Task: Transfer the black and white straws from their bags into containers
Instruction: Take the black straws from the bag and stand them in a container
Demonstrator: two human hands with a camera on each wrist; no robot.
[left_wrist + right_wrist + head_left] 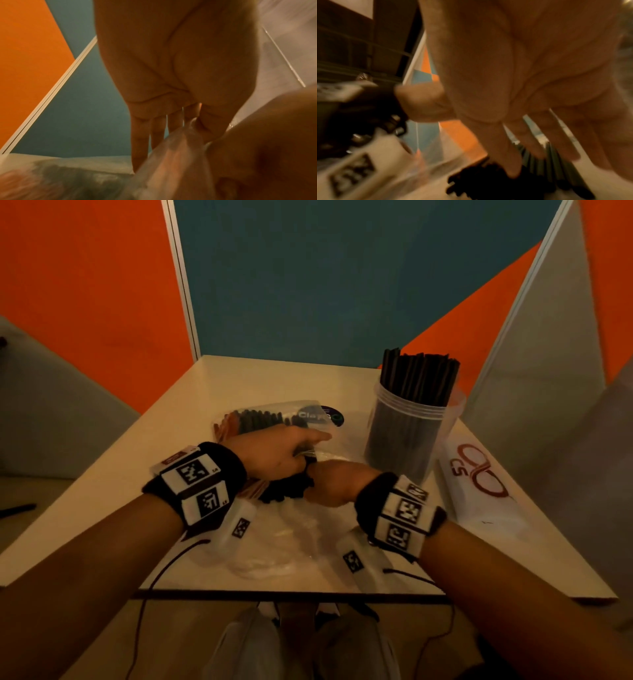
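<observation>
A clear bag (274, 416) of black straws lies mid-table. My left hand (281, 453) pinches the bag's film at its mouth; in the left wrist view the thumb and fingers (173, 125) hold the clear film (178, 148). My right hand (329, 481) is at the bag's mouth, fingers curled around a bundle of black straws (284, 491). In the right wrist view the fingers (510, 155) lie over the dark straws (488, 182). A clear round container (407, 433) at the back right stands upright, packed with black straws (421, 374).
A white package with a red logo (479, 481) lies along the table's right edge beside the container. A crumpled clear bag (274, 546) lies flat near the front edge. Orange and teal partition walls close in the table on three sides.
</observation>
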